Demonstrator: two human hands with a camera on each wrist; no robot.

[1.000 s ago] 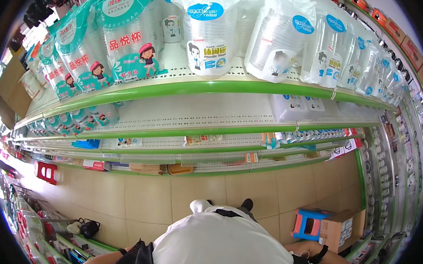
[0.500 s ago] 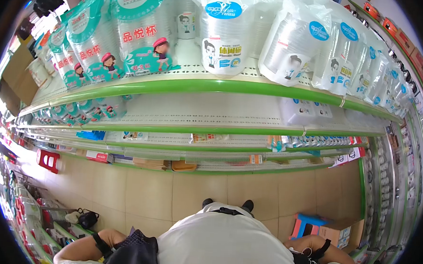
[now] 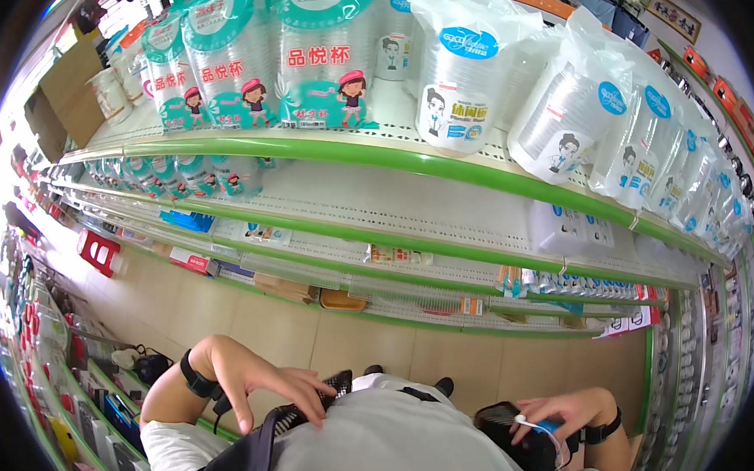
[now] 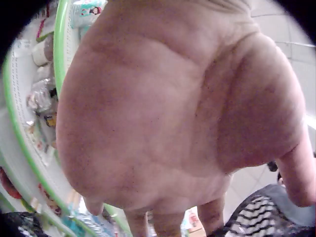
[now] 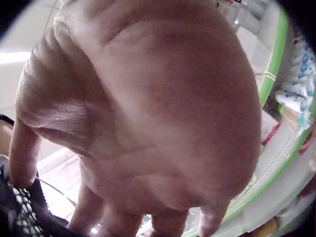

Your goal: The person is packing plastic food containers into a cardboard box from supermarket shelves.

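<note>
Black mesh fabric on the wearer's left side [image 3: 338,385] sits by the fingertips of the left hand [image 3: 259,378], over the front of a white shirt [image 3: 392,441]. That hand's fingers are loosely extended and apart, gripping nothing that shows; whether the tips touch the mesh, I cannot tell. A black wristband [image 3: 199,382] circles the wrist.

Across the body, the right hand [image 3: 574,408] is over a matching piece of black mesh fabric on the right side [image 3: 495,419], its fingers separated and only slightly bent. A small blue object [image 3: 547,426] shows beneath them, with a thin white cable [image 3: 527,422] beside it; contact between fingertips and object is unclear. Another black band [image 3: 603,432] circles this wrist.

Beyond the hands runs a white metal shelf with green edging [image 3: 381,155]. On its top level, teal-and-clear plastic packs of stacked cups [image 3: 322,62] stand at the left, and transparent plastic packs with blue oval labels [image 3: 457,86] stand from the middle rightward. Lower down, a red plastic stool [image 3: 96,252] is on the beige tiled floor [image 3: 388,347], left of the person.
</note>
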